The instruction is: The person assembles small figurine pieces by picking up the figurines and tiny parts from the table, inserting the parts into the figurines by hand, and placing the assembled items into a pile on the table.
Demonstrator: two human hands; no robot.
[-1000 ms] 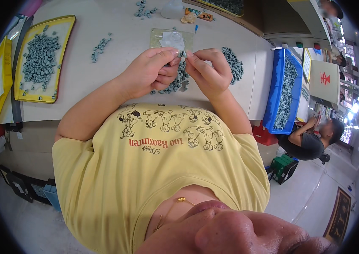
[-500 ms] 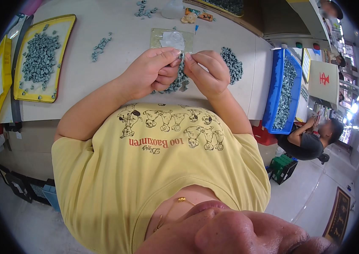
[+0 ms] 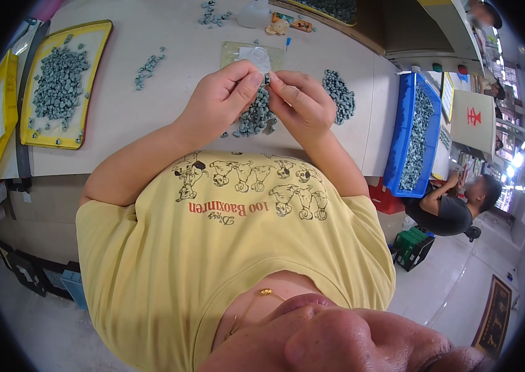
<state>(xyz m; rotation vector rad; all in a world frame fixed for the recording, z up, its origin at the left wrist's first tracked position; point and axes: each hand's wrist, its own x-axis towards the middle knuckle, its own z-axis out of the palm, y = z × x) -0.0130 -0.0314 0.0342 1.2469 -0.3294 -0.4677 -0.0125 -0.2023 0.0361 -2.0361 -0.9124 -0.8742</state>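
Note:
My left hand (image 3: 224, 94) and my right hand (image 3: 304, 104) meet above the table, thumbs and forefingers pinched together. Between their fingertips is a small dark grey-green piece (image 3: 267, 79); its kind is too small to make out. Directly beneath lies a heap of similar grey-green pieces (image 3: 253, 118), partly covered by both hands. A second heap (image 3: 339, 96) sits just right of my right hand. Beyond the fingertips, a flat translucent yellowish sheet (image 3: 272, 59) carries a white paper or film (image 3: 254, 57).
A yellow-rimmed tray (image 3: 102, 56) of pieces lies left, beside another yellow tray (image 3: 8, 93). Small clusters (image 3: 146, 69) are scattered behind. At right stands a blue bin (image 3: 397, 139) full of pieces; past it another person (image 3: 451, 208) sits. An orange packet (image 3: 300, 24) lies at the back.
My left hand has shifted slightly, its thumb now stretched straighter toward the fingertips of my right hand. More of the heap beneath shows. My right hand has barely moved.

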